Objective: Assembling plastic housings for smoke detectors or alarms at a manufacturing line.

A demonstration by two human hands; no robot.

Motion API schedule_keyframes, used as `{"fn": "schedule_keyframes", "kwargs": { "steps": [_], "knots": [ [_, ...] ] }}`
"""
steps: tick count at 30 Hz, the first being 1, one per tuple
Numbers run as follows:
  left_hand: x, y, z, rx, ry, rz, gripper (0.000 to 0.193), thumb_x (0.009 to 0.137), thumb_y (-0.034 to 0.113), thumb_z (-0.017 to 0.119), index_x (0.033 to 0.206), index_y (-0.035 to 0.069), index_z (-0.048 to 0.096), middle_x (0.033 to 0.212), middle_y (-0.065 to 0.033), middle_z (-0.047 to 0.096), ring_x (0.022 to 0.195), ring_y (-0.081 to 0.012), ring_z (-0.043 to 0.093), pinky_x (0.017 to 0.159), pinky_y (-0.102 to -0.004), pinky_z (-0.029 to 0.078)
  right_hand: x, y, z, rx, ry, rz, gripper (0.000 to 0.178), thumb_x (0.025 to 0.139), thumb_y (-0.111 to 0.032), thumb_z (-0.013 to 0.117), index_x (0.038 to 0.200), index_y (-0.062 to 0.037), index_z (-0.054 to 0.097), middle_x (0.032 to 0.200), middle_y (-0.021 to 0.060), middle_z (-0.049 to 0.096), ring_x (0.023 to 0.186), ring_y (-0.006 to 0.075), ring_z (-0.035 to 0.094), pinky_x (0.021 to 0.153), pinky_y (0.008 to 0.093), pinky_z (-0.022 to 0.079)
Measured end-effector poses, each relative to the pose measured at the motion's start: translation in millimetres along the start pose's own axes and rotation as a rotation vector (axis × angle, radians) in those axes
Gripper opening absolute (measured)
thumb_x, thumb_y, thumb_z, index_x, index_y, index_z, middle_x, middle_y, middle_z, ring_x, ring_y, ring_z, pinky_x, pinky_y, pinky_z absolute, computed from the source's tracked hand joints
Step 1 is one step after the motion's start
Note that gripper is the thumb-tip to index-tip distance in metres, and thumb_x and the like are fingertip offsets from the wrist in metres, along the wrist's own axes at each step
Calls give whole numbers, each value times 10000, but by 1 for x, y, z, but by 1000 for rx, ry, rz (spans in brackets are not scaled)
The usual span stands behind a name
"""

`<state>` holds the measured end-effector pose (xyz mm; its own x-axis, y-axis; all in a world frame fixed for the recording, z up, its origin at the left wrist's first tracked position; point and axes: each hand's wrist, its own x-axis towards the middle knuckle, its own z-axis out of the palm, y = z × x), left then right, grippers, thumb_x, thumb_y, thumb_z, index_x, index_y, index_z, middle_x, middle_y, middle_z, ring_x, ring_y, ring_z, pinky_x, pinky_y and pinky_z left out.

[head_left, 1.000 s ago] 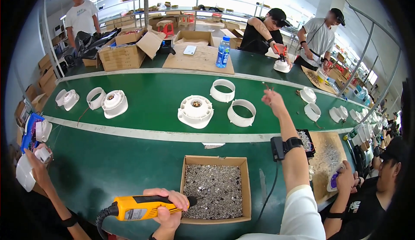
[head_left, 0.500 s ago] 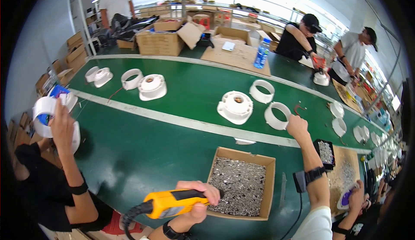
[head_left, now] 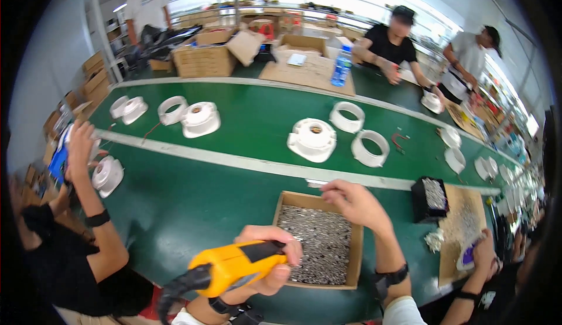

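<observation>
My left hand [head_left: 271, 259] is closed around a yellow-and-black corded electric screwdriver [head_left: 231, 266], tilted over the near left edge of a cardboard box [head_left: 357, 249]. A thick black cable runs from its rear end. Many small metal screws [head_left: 319, 243] fill the box. Over the box's far right corner, my right hand [head_left: 354, 203] has its fingers bent and drawn together; whatever may be between them is hidden. Beyond it on the green surface lie two white plastic rings [head_left: 380, 160] and a round white housing [head_left: 312, 140] with a metallic centre.
More white rings and housings [head_left: 201, 120] line the green strip. A black bin of screws [head_left: 430, 199] stands at the right beside a brown board [head_left: 461, 237]. A co-worker's arms [head_left: 96, 208] reach in from the left. Other people work at right and across the table.
My right hand has left the nearer white ring and moved left and nearer to me, over the box corner. The screwdriver stays in my left hand. The co-worker's hands at left have lifted slightly.
</observation>
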<state>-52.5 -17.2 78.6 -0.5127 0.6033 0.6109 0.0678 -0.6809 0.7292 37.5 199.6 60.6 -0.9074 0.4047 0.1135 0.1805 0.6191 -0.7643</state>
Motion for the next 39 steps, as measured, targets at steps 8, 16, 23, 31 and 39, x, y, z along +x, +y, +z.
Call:
{"fn": "schedule_keyframes", "kwargs": {
  "steps": [8, 16, 23, 31, 39],
  "knots": [
    [16, -6, 8, 39, 76, -11, 470, 883, 456, 538, 1022, 54, 338, 586, -66, 490, 474, -175, 490, 476, -303, 450, 0, 29, 32, 175, 177, -48, 191, 905, -116, 482, 1006, -3, 598, 743, 79, 644, 642, 140, 610, 618, 287, 486],
    [20, -31, 4, -102, 456, -17, 377, 928, 466, 427, 1023, 102, 433, 566, -4, 404, 419, -101, 372, 430, -241, 330, -10, 36, 28, 132, 11, -296, 179, 875, -158, 525, 952, -24, 615, 782, 134, 644, 705, 256, 628, 631, 358, 485],
    [9, -39, -27, -117, 653, -18, 321, 943, 390, 438, 1030, 80, 428, 593, 6, 343, 479, -79, 302, 455, -200, 285, -11, 21, 52, 186, -353, -293, 186, 762, -223, 654, 772, -37, 645, 676, 135, 621, 657, 297, 600, 607, 408, 455],
    [-7, -75, -48, -194, 809, -213, 346, 893, 415, 510, 984, 84, 469, 614, -20, 394, 540, -139, 373, 533, -266, 353, -25, 36, 59, 25, -278, -187, 185, 716, -203, 701, 665, -38, 635, 662, 133, 622, 681, 323, 606, 595, 433, 449],
    [-4, -75, -42, -220, 799, -264, 355, 805, 470, 598, 798, 124, 521, 572, -13, 445, 529, -159, 420, 529, -300, 369, -18, 40, 64, 20, -323, -172, 178, 712, -186, 699, 660, -31, 629, 661, 135, 615, 718, 322, 599, 612, 428, 443]
  ]
}}
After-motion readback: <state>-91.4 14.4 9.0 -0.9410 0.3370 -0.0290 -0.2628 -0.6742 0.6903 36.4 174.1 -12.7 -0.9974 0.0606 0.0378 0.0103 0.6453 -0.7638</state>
